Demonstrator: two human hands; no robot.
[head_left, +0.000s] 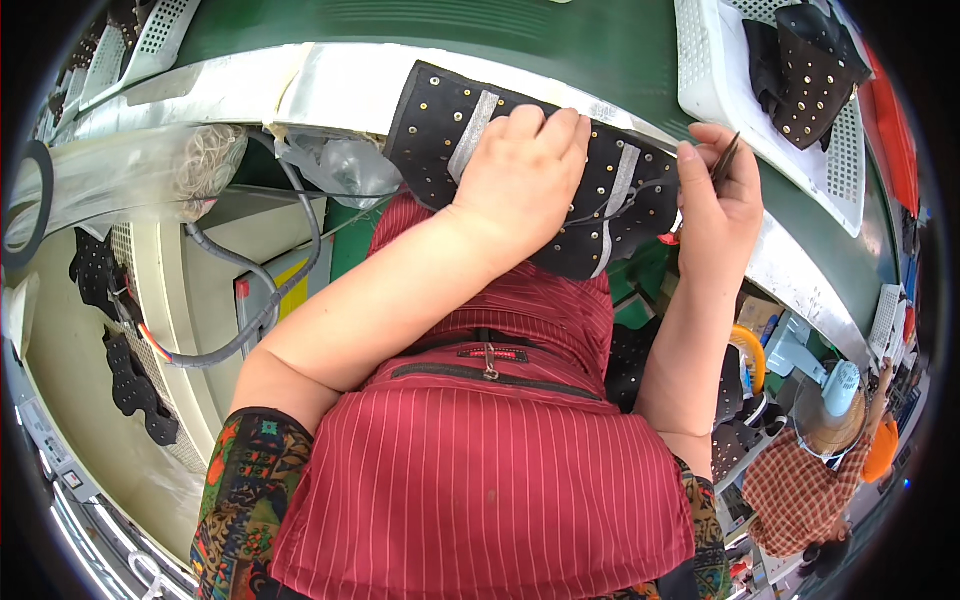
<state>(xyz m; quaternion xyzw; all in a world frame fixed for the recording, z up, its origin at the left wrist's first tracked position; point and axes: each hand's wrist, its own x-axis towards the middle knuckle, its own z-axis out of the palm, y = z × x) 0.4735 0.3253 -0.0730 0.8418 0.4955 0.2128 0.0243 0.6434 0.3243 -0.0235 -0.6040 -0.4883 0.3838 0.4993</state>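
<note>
A black piece with metal studs (pixel 435 110) and two grey strips lies across my lap, its far edge against the pale table rim. My left hand (pixel 525 175) is closed over its middle, fingers bent and pressed together on it. At the piece's right end, a thin dark cord or strap (pixel 625 207) crosses the surface. My right hand (pixel 720 205) is raised just beside that end, fingers curled around dark thread snips (pixel 727 162) whose points stick up. The palm side hides much of the snips. Something small and red (pixel 668 238) shows below the right fingers.
A green conveyor-like table (pixel 400 25) with a pale metal edge runs ahead. White baskets (pixel 705 90) hold more studded black pieces (pixel 810 75). Left are a plastic-wrapped bundle (pixel 130 185) and a grey hose (pixel 220 355). Another person (pixel 805 490) sits at the lower right near a fan (pixel 840 385).
</note>
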